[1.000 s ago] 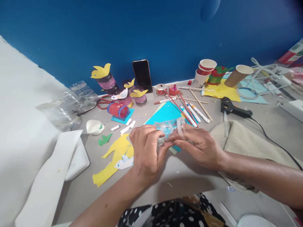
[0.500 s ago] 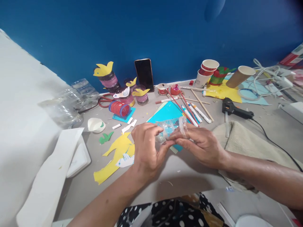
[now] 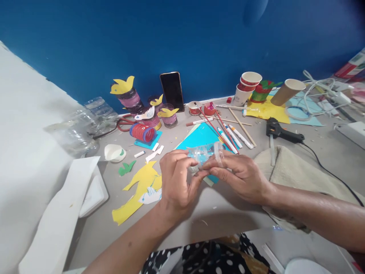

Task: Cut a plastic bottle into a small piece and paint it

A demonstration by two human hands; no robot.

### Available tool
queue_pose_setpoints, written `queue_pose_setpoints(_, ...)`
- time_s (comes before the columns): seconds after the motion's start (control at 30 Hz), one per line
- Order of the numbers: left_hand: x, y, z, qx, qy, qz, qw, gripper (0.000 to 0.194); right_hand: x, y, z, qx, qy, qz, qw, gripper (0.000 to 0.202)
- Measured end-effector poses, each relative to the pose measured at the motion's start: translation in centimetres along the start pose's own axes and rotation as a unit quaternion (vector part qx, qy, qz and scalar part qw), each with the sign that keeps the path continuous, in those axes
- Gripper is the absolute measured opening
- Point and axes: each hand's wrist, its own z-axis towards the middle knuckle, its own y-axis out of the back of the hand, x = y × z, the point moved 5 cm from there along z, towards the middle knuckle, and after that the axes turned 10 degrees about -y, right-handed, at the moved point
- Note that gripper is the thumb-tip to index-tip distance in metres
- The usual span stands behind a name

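Observation:
Between both hands lies a clear plastic bottle piece (image 3: 203, 153), ribbed and on its side, above a blue paper sheet (image 3: 196, 137). My left hand (image 3: 179, 177) grips its left end, fingers curled over the top and thumb underneath. At the other end, my right hand (image 3: 236, 173) is closed on it, some fingers reaching along or into the plastic; exactly how far cannot be made out. Left of my left hand are yellow paper scraps (image 3: 139, 186) and a white paper bird (image 3: 150, 195) with blue lines.
Markers (image 3: 225, 140) and thin brushes lie beyond the hands. A black glue gun (image 3: 282, 131) rests at the right by a beige cloth (image 3: 296, 171). Bird-topped purple cups (image 3: 131, 99), a phone (image 3: 172, 91), paper cups (image 3: 245, 89) and clear bottles (image 3: 76, 129) stand along the back.
The whole view has shifted slightly. Both hands keep nearly the same hold on the plastic piece, with hardly any movement visible.

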Motion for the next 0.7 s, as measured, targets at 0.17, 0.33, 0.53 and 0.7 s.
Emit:
queue_pose_setpoints(0.17,0.0,-0.2,-0.2,0.011,0.011,0.002,1.000,0.027,-0.1,-0.2,-0.2,-0.002,-0.008,-0.001,1.000,0.023)
queue_pose_setpoints(0.33,-0.4,-0.3,0.0,0.024,-0.017,-0.002,1.000,0.022,0.1,-0.2,-0.1,0.000,0.010,-0.013,1.000,0.021)
queue_pose_setpoints(0.53,-0.2,-0.2,0.3,0.027,-0.046,-0.006,0.999,0.016,0.1,-0.2,0.1,0.001,-0.002,0.000,1.000,0.021)
queue_pose_setpoints(0.7,0.9,0.4,0.2,0.017,-0.019,-0.066,0.998,0.028,-0.2,0.1,0.1,-0.011,-0.028,0.002,1.000,0.022)
